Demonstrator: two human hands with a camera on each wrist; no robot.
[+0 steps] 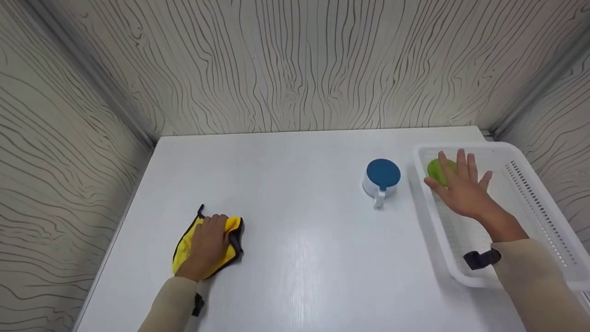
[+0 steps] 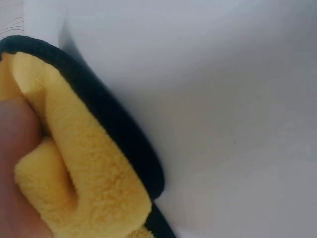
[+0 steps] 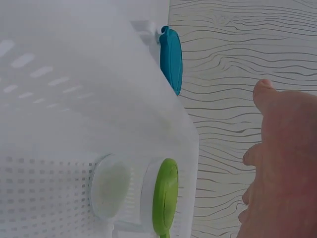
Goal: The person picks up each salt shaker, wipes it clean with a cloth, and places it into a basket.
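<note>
On the left side of the table, my left hand (image 1: 209, 242) grips a yellow cloth (image 1: 233, 224) with a black border. In the left wrist view, folds of the cloth (image 2: 99, 163) bulge beside the fingers. My right hand (image 1: 463, 191) is held with fingers spread over the white basket (image 1: 440, 230), holding nothing. Under its fingertips, partly covered in the head view, is a green lid (image 1: 434, 170). The right wrist view shows this green lid (image 3: 166, 198) on a pale cup inside the basket, apart from the hand (image 3: 290, 163).
A white mug (image 1: 371, 188) with a blue lid (image 1: 383, 173) stands left of the basket, its handle toward me. Wood-patterned walls (image 1: 295, 69) enclose the white table (image 1: 295, 221) at the back and both sides. The basket fills the table's right side.
</note>
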